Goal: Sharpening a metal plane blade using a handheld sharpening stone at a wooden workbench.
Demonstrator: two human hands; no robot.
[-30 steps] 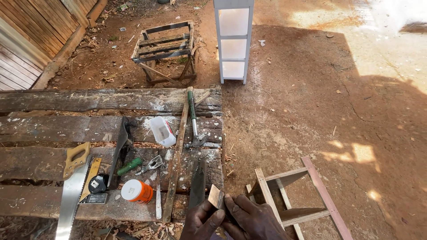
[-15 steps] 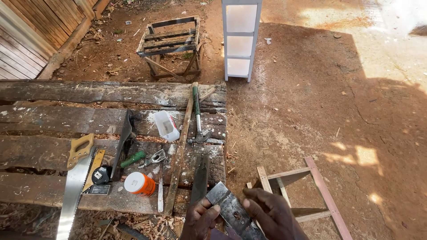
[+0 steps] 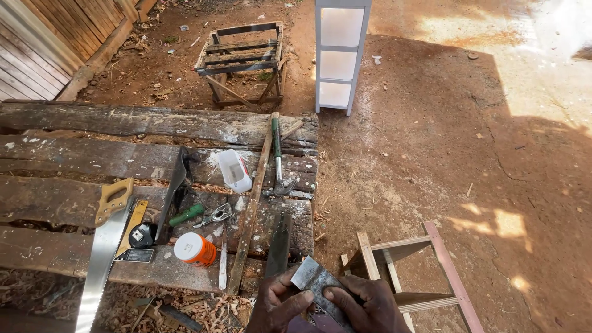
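Both hands, left hand and right hand, pinch a flat grey metal blade just off the workbench's near right corner; fingers should stay clear of its edge, grip firm.

both hands are cut off at the bottom edge, wrists unseen. the lower end of the metal blade they hold is hidden under the fingers. the saw tip runs off the bottom. the white shelf top is cropped. the orange can label is too small to read.
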